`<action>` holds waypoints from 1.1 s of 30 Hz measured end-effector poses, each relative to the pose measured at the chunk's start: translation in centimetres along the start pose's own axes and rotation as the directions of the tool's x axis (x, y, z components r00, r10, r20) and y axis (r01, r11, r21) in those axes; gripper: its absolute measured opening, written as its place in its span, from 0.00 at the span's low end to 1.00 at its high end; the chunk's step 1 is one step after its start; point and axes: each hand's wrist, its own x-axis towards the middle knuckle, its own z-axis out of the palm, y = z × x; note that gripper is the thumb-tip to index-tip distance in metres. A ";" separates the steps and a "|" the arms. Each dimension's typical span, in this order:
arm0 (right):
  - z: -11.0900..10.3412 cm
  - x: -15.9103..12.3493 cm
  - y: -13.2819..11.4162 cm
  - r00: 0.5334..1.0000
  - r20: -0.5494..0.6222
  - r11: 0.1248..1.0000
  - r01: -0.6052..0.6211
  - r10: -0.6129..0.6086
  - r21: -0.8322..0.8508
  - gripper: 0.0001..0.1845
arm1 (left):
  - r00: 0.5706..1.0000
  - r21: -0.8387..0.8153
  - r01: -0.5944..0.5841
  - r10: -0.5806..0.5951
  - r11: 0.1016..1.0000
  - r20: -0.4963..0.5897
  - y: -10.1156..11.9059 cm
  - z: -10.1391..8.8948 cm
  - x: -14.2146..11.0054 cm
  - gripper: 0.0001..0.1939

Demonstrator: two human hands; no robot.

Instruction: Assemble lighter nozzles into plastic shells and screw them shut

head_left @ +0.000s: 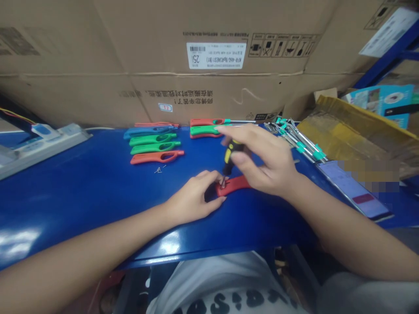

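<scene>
My left hand [193, 196] pinches a red plastic lighter-style handle [235, 185] against the blue workbench [98, 192]. In my right hand [262, 159] is a small black-and-yellow screwdriver [230, 157], its metal tip resting on the red handle near my left fingers. My fingers hide part of the handle. Behind my hands lie several red, green and blue handles [152, 146] in two rows. A few tiny screws [159, 169] lie just in front of the left row.
Several metal rods with teal fittings [296, 139] lie in a heap at the back right. A phone [355, 189] lies at the right. A white-and-grey device [42, 144] sits at the back left. Large cardboard boxes [209, 83] stand behind the bench.
</scene>
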 end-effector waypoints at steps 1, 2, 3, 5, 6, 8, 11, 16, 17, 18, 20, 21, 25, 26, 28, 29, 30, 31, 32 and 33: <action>0.0 0.0 -0.1 0.999 0.041 0.998 -0.024 0.022 0.051 0.21 | 1.000 0.000 0.005 -0.005 1.000 -0.004 0.0 0.0 0.0 0.09; 0.0 0.0 -0.1 0.996 0.077 0.994 -0.043 0.035 0.099 0.21 | 1.000 0.003 0.013 -0.013 1.000 -0.006 0.0 0.0 0.0 0.09; 0.0 0.0 -0.1 0.995 0.096 0.991 -0.049 0.037 0.126 0.21 | 1.000 0.006 0.018 -0.018 1.000 -0.006 0.0 0.0 0.0 0.09; 0.1 0.0 0.1 0.998 0.060 0.996 -0.006 0.001 0.090 0.18 | 1.000 0.004 0.020 -0.020 1.000 -0.004 0.0 0.0 0.0 0.10; 0.1 0.0 0.2 0.999 0.023 0.999 0.026 -0.027 0.043 0.17 | 1.000 -0.002 0.019 -0.019 1.000 -0.003 0.0 0.0 0.0 0.09; 0.1 0.0 0.4 0.998 -0.016 0.998 0.059 -0.059 -0.018 0.17 | 1.000 -0.012 0.014 -0.014 1.000 -0.006 0.1 0.0 0.0 0.09; 0.1 0.1 0.3 0.998 0.060 0.996 0.002 -0.007 0.092 0.20 | 1.000 -0.009 0.022 -0.022 1.000 -0.010 0.1 0.0 0.0 0.07; 0.1 0.0 0.2 1.000 0.021 0.998 0.021 -0.023 0.063 0.18 | 1.000 0.000 0.009 -0.009 1.000 -0.016 0.0 0.0 0.1 0.08; 0.1 0.0 0.2 0.999 -0.004 0.999 0.046 -0.046 0.019 0.19 | 1.000 -0.002 0.004 -0.004 1.000 -0.019 0.0 0.0 0.1 0.08; 0.1 0.0 0.1 0.998 -0.014 0.998 0.063 -0.063 -0.004 0.19 | 1.000 -0.003 0.003 -0.003 1.000 -0.021 0.0 0.0 0.1 0.08; 0.1 0.0 -0.1 0.998 0.023 0.998 0.058 -0.059 0.038 0.20 | 1.000 0.004 0.011 -0.011 1.000 -0.023 0.0 0.0 0.0 0.07; 0.1 0.0 -0.1 0.997 0.056 0.995 0.043 -0.048 0.087 0.21 | 1.000 0.008 0.018 -0.018 1.000 -0.020 0.1 0.0 0.0 0.07; 0.0 0.1 -0.1 0.998 0.040 0.991 0.051 -0.056 0.124 0.17 | 1.000 -0.003 0.017 -0.017 1.000 -0.002 0.0 0.0 0.0 0.07; 0.0 0.0 0.0 0.997 -0.002 0.994 0.078 -0.078 0.075 0.16 | 1.000 -0.006 0.009 -0.009 1.000 -0.005 0.0 0.0 0.0 0.07; 0.0 -0.1 0.2 0.993 -0.034 0.994 0.111 -0.111 -0.009 0.17 | 1.000 -0.004 -0.003 0.003 1.000 -0.017 0.0 0.1 0.0 0.07; 0.1 -0.1 0.2 0.994 -0.014 0.994 0.105 -0.106 -0.011 0.19 | 1.000 0.000 -0.004 0.004 1.000 -0.022 0.0 0.1 0.0 0.07; 0.2 -0.2 0.2 0.996 0.022 0.996 0.084 -0.084 0.019 0.21 | 1.000 0.007 -0.002 0.002 1.000 -0.024 0.0 0.1 0.0 0.07; 0.3 -0.2 0.2 0.996 0.068 0.996 0.051 -0.055 0.069 0.22 | 1.000 0.013 0.006 -0.006 1.000 -0.023 0.0 0.1 0.0 0.07; 0.4 -0.2 0.2 0.994 0.109 0.993 0.015 -0.028 0.121 0.23 | 1.000 0.018 0.016 -0.015 1.000 -0.019 0.0 0.1 0.0 0.07; 0.5 -0.3 0.2 0.992 0.129 0.987 -0.010 -0.011 0.159 0.23 | 1.000 0.022 0.025 -0.024 0.999 -0.014 0.0 0.1 -0.1 0.07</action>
